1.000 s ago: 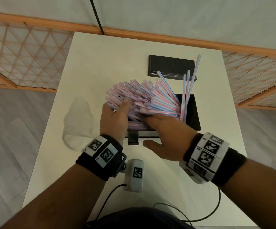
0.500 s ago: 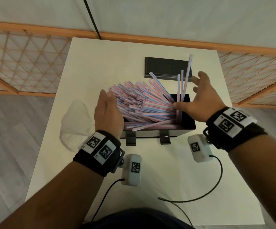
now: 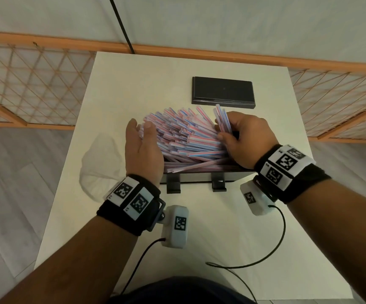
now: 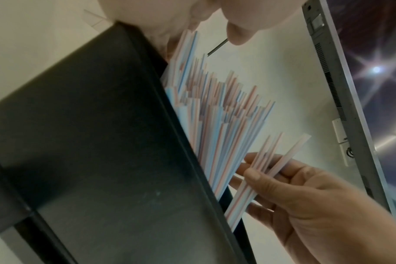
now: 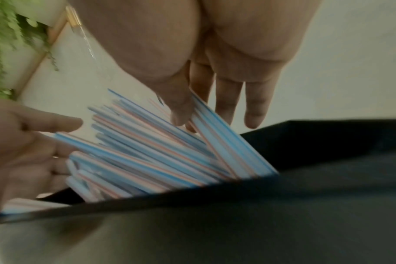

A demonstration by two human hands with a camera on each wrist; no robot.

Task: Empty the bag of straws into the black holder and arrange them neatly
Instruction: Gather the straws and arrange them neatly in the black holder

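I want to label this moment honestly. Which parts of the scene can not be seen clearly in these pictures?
- Lower ends of the straws: all views, hidden inside the black holder.
- Holder's right end: head view, covered by the right hand.
- Exact number of straws the right hand pinches: left wrist view, blurred.
- Whether the empty bag holds any leftover straw: head view, too faint.
- Left hand palm contact: head view, seen from the back only.

The head view looks down from above; both wrist views look up, close, sharing the straws [image 3: 184, 137].
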